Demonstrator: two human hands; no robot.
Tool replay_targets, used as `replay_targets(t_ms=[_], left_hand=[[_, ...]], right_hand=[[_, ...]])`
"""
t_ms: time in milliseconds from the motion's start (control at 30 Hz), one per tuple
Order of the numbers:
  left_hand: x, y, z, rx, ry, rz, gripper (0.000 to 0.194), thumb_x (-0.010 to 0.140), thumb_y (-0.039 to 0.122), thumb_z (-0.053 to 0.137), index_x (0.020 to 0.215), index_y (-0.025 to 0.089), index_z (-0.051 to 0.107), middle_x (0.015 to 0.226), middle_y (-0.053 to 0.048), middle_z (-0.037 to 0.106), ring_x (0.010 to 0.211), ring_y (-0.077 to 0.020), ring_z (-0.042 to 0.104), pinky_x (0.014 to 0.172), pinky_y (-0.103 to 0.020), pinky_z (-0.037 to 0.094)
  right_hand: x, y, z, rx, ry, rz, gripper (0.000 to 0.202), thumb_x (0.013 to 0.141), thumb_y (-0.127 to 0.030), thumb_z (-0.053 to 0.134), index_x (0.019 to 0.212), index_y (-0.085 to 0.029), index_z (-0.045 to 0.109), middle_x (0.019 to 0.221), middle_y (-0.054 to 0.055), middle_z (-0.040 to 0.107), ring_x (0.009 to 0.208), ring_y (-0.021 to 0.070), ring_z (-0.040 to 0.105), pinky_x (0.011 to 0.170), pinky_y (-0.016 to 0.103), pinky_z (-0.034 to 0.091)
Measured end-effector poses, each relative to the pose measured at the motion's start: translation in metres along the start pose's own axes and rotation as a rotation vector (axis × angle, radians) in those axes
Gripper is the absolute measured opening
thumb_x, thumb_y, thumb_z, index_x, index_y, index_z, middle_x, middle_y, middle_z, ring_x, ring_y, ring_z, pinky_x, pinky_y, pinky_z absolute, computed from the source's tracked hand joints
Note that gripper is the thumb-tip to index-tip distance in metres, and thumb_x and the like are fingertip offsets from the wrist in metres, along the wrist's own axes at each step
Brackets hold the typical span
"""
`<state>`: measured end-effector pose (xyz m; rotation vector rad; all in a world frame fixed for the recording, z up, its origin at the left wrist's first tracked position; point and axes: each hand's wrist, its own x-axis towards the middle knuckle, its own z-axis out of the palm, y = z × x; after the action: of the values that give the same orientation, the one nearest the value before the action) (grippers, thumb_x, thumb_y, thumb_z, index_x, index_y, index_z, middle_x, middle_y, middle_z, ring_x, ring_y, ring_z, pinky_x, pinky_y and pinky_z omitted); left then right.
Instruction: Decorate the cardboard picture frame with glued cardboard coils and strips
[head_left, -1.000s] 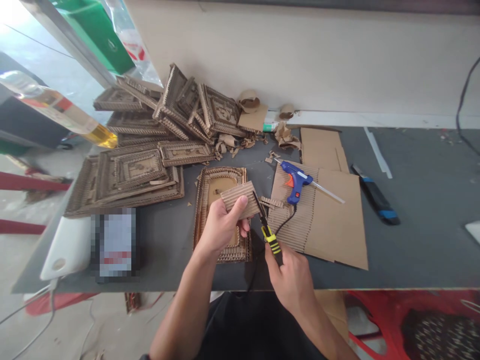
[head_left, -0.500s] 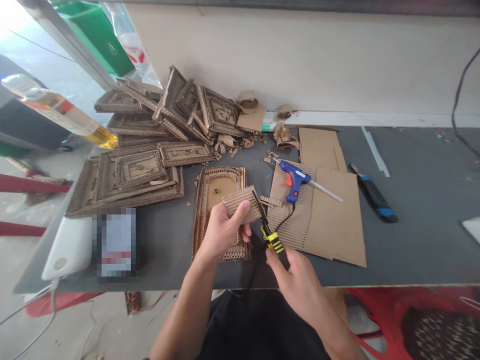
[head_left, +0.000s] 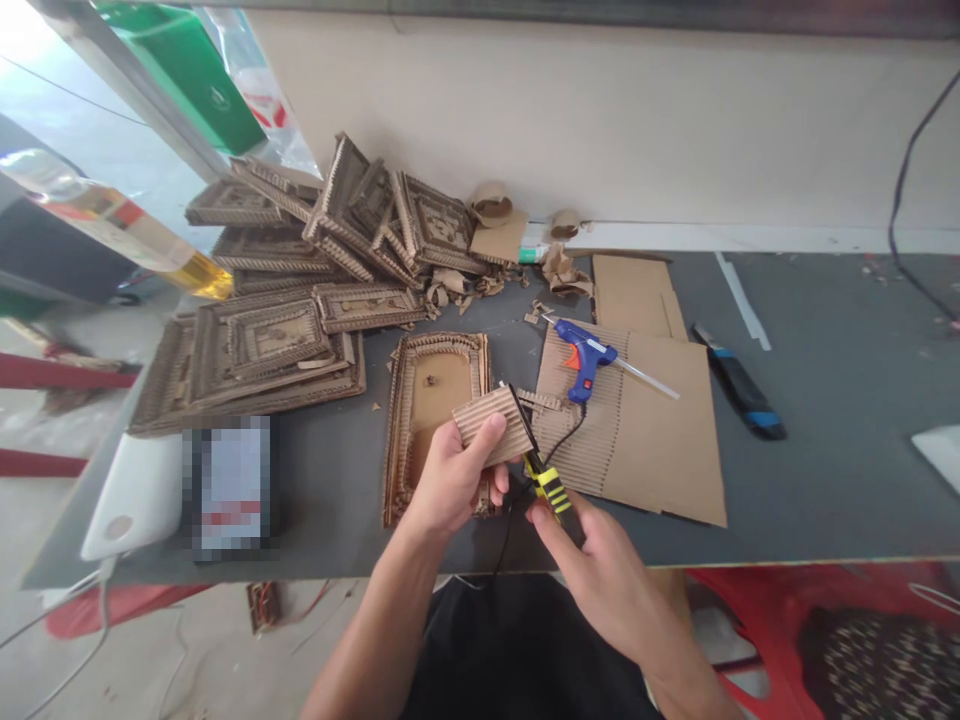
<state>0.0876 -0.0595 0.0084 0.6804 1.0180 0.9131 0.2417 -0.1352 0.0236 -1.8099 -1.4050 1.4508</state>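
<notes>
Grey bench [head_left: 322, 480] set against a pale wall [head_left: 600, 120]; bottle [head_left: 142, 235] leaning at far left. Next, from where I stand, the stack of frames [head_left: 259, 335], then one frame [head_left: 431, 395] by itself at centre, its long axis running near to far.

Over that frame's right side: the card [head_left: 508, 423], raised, ribbed face up. Left hand [head_left: 456, 475] pinches it, thumb on top, fingers curled beneath. Card's long axis, by a small margin, runs left to right, right end angled slightly far; ribs follow the same line.

Key relation: from the right hand [head_left: 611, 555], the card lies far and to the left, within the scissors' [head_left: 553, 488] reach. Left hand is the nearer one, being on it. Right hand is closed round the grips. Scissors' long axis runs near-right to far-left, tips pointing far; dark blade lies along the card's right edge, across the ribs. Gap between blades: cannot tell.

Further right: glue gun [head_left: 585, 360] on a ribbed sheet [head_left: 667, 430], nozzle aimed far-left; then knife [head_left: 739, 385], slanting far-left to near-right.
</notes>
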Motion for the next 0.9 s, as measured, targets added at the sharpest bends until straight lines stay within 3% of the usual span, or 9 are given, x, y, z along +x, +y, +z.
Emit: replay_targets(t_ms=[333,467,567,900], left_hand=[[0.000,0.006,-0.006,0.108,0.012,0.023,0.044,0.084,0.056,0.070,0.080,0.014,0.058,0.053,0.003,0.058,0.033,-0.0054,0.046,0.029,-0.014,0.038],[0.003,0.004,-0.007,0.107,0.008,0.058,0.042,0.086,0.053,0.069,0.080,0.013,0.058,0.061,0.002,0.061,0.036,-0.0058,0.049,0.031,-0.016,0.041],[0.002,0.004,-0.006,0.135,-0.014,0.063,0.041,0.089,0.052,0.067,0.079,0.014,0.058,0.055,0.003,0.058,0.034,-0.0061,0.048,0.030,-0.016,0.040],[0.005,0.008,-0.004,0.196,-0.014,0.065,0.041,0.089,0.052,0.066,0.079,0.014,0.057,0.050,0.003,0.056,0.033,-0.0067,0.048,0.031,-0.015,0.040]], right_hand=[[0.005,0.003,0.008,-0.112,0.107,-0.077,0.037,0.098,-0.050,0.043,0.078,-0.023,0.059,0.079,0.008,0.070,0.080,0.0254,0.069,0.076,0.031,0.050],[0.008,0.008,0.015,-0.148,0.213,-0.150,0.037,0.099,-0.048,0.045,0.087,-0.021,0.068,0.087,0.010,0.075,0.080,0.0246,0.071,0.070,0.029,0.049],[0.009,0.011,0.018,-0.178,0.252,-0.187,0.038,0.100,-0.046,0.044,0.093,-0.020,0.071,0.091,0.011,0.076,0.081,0.0242,0.072,0.069,0.028,0.048],[0.019,0.022,0.025,-0.316,0.381,-0.253,0.037,0.100,-0.040,0.045,0.078,-0.020,0.068,0.072,0.009,0.073,0.067,0.0240,0.070,0.061,0.029,0.042]])
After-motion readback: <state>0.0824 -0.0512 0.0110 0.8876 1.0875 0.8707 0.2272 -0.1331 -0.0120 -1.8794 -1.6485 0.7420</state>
